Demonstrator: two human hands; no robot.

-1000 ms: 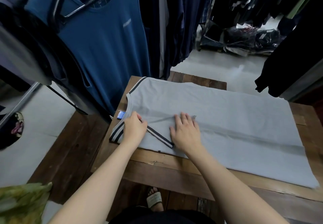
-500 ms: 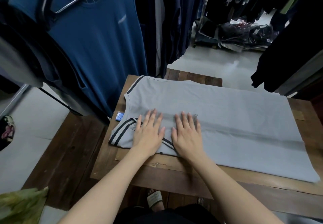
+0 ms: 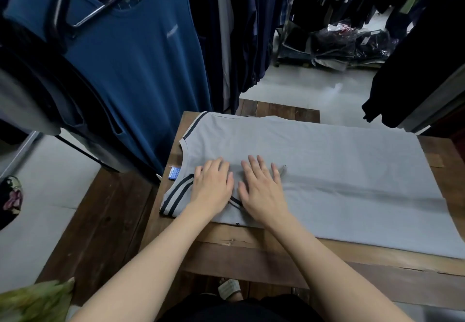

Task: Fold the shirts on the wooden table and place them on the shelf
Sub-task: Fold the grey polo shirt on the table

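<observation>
A light grey sleeveless shirt with dark striped trim lies spread lengthwise on the wooden table, its near side folded over toward the middle. The neck end with a small blue label points left. My left hand lies flat on the folded striped armhole edge near the neck. Right beside it, my right hand presses flat on the fold with fingers spread. No shelf is in view.
A blue tank top hangs on a rack just left of the table, with dark clothes behind it. More dark garments hang at the right. Bagged clothes sit on the floor at the back. A lower wooden platform lies left.
My left hand went from gripping the striped edge near the neck to lying flat on it, beside my right hand. Both hands have slid slightly away from me over the fold.
</observation>
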